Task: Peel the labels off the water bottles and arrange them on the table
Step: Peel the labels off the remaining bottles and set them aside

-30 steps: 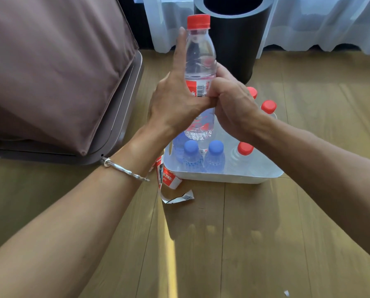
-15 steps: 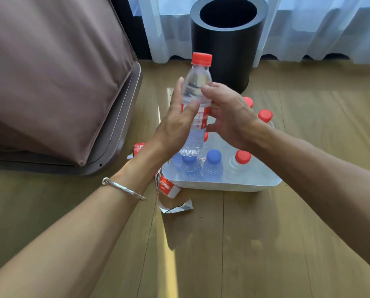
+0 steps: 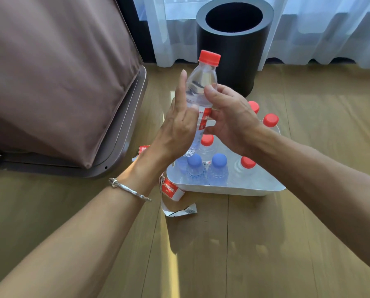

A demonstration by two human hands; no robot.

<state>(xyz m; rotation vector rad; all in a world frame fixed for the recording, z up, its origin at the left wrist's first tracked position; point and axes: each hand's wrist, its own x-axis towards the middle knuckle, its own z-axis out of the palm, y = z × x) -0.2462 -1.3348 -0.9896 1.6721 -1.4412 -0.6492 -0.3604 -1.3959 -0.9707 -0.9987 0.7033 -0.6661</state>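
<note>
- Wooden floor (image 3: 287, 244) – white tray (image 3: 233, 189) of capped bottles (image 3: 217, 168) on it, peeled labels (image 3: 171, 190) just beside.
- One bottle (image 3: 201, 82) held near upright over tray – right grip (image 3: 233, 119) clamped on shoulder, left grip (image 3: 177, 130) curled round body.
- Red label (image 3: 204, 119) not yet off; peeling judged in hand – free edge to be pinched and pulled round.

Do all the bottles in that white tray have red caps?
No: two blue caps show at the front of the white tray, beside the red caps.
</note>
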